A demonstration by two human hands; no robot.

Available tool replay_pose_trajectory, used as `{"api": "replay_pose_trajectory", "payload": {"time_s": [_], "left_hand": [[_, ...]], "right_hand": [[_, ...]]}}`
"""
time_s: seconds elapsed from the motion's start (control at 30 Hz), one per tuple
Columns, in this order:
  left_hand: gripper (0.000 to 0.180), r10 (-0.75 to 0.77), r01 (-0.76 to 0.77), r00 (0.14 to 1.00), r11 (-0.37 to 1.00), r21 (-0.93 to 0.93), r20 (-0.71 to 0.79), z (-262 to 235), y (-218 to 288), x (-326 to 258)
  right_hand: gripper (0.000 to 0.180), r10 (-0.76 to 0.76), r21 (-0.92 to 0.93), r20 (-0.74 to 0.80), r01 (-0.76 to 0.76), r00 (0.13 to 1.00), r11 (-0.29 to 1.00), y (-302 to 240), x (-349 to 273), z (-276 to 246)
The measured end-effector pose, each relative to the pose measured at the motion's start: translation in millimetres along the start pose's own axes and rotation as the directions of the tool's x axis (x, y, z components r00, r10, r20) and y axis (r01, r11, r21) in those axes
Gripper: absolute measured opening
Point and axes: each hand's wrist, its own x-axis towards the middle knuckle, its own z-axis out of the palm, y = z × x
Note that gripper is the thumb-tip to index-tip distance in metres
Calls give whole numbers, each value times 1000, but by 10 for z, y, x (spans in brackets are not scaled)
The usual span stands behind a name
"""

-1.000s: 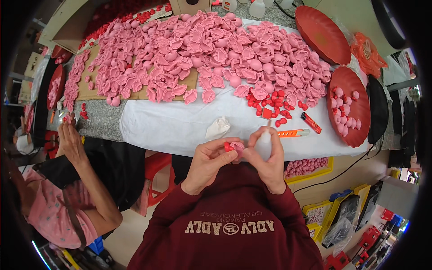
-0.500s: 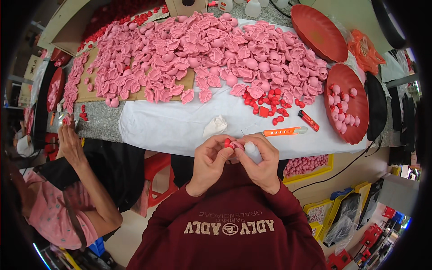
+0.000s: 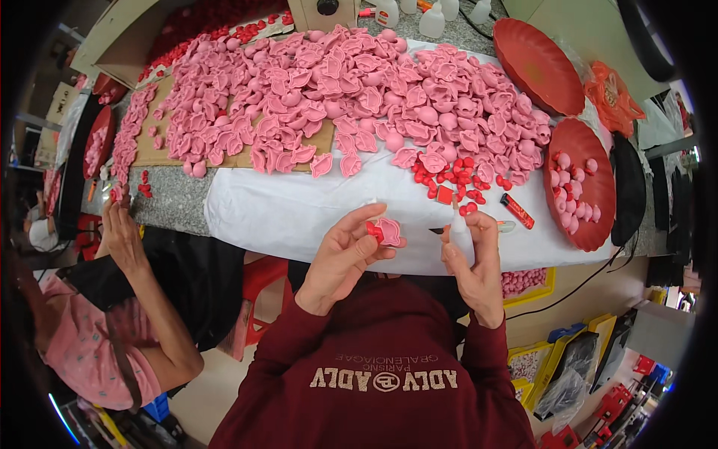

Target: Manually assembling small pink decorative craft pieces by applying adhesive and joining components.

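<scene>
My left hand (image 3: 342, 256) pinches a pink moulded piece (image 3: 389, 232) with a red bow (image 3: 373, 231) against its side. Held upright in my right hand (image 3: 479, 262) is a small white squeeze bottle (image 3: 461, 238), its thin nozzle pointing up. The hands are apart, both over the near edge of the white cloth (image 3: 299, 198). Behind my right hand lies a craft knife (image 3: 506, 226); most of it is hidden. Loose red bows (image 3: 467, 173) and a small red square block (image 3: 445, 195) lie beyond the bottle's tip.
A wide heap of pink pieces (image 3: 299, 90) covers the far table. At right are a red fluted bowl (image 3: 606, 191) with pink balls, another red bowl (image 3: 538, 67) and a red lighter-like stick (image 3: 517, 212). White bottles (image 3: 432, 22) stand behind. At left a co-worker's hand (image 3: 123, 236) works.
My hands have moved apart. The left carries the pink piece with the bow; the right has moved rightward and turned the bottle upright, covering much of the knife.
</scene>
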Motion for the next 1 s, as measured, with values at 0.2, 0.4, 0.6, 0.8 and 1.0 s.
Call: {"api": "replay_pose_trajectory", "payload": {"time_s": [0.2,0.4,0.6,0.8,1.0], "left_hand": [[49,-59,115,979,950,-289,197,-207,-94,-25],[43,-98,112,991,977,-184,88,-147,-41,-16],[40,-110,118,993,968,-221,48,-122,-47,-31],[41,-96,106,994,971,-216,56,-110,-50,-34],[41,-93,104,994,971,-217,60,-99,-37,-37]], "right_hand": [[33,71,-49,133,-65,989,997,-21,-118,-99],[31,-82,-164,134,104,988,981,-21,-108,-26],[27,-87,-129,48,93,995,987,-17,-119,19],[34,-66,-121,28,69,997,990,30,-97,84],[34,-63,-97,15,64,998,993,58,-94,85]]}}
